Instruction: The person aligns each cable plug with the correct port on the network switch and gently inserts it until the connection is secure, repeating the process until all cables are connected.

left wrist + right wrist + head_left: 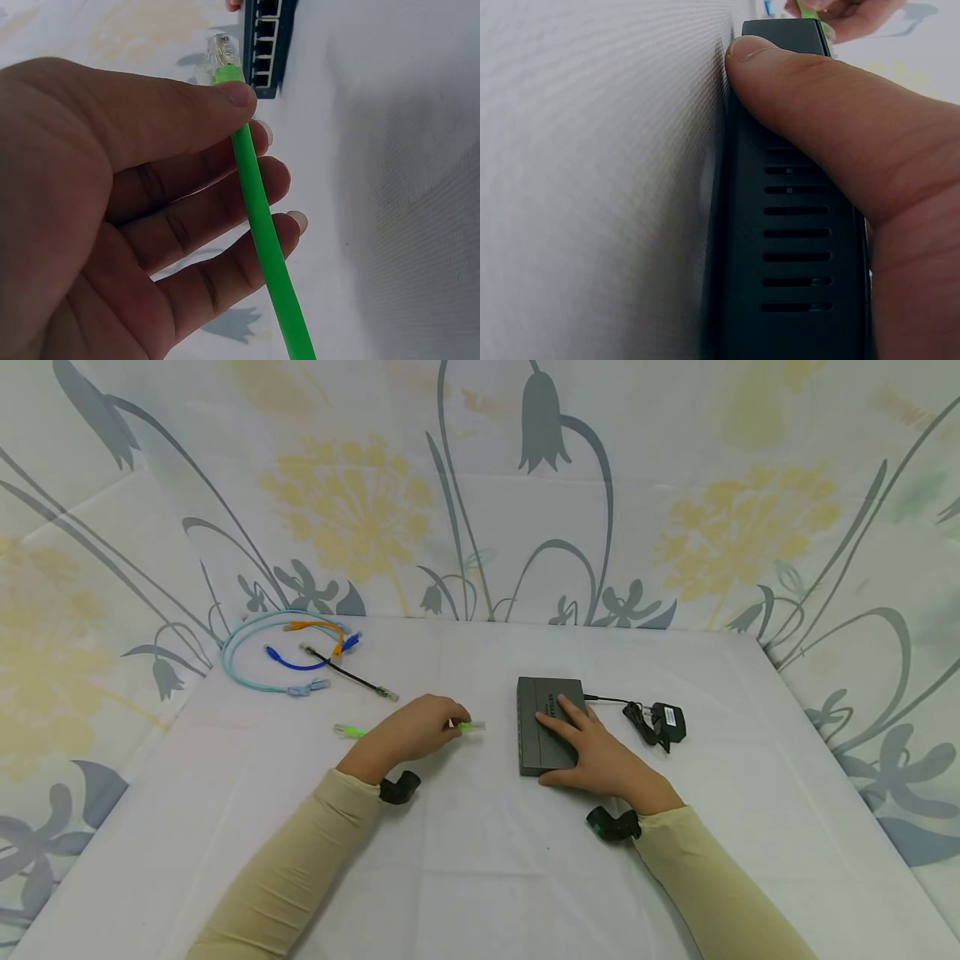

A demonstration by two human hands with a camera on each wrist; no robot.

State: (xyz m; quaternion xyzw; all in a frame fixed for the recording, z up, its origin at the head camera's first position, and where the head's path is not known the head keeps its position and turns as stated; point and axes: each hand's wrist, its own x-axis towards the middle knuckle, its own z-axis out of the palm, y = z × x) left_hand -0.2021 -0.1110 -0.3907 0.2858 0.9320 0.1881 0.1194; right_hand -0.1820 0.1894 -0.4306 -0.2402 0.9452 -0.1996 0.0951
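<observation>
Near its clear plug, a short green network cable point(259, 202) is pinched between the thumb and fingers of my left hand point(415, 728). The plug point(472, 727) points right, apart from a dark grey network switch point(531, 735) lying flat on the white table. My right hand point(600, 758) rests on the switch with fingers spread over its top. In the right wrist view, the thumb point(810, 82) presses against the slotted side point(795, 232). The left wrist view shows the row of ports point(264, 52) beyond the plug. The cable's other plug point(347, 731) sticks out behind my left hand.
At the back left lie a light blue cable point(228, 660), an orange cable point(307, 625), a blue cable point(288, 666) and a black cable point(352, 676). Right of the switch is a black power adapter point(667, 722), its cord joined to the switch. Flowered cloth hangs behind.
</observation>
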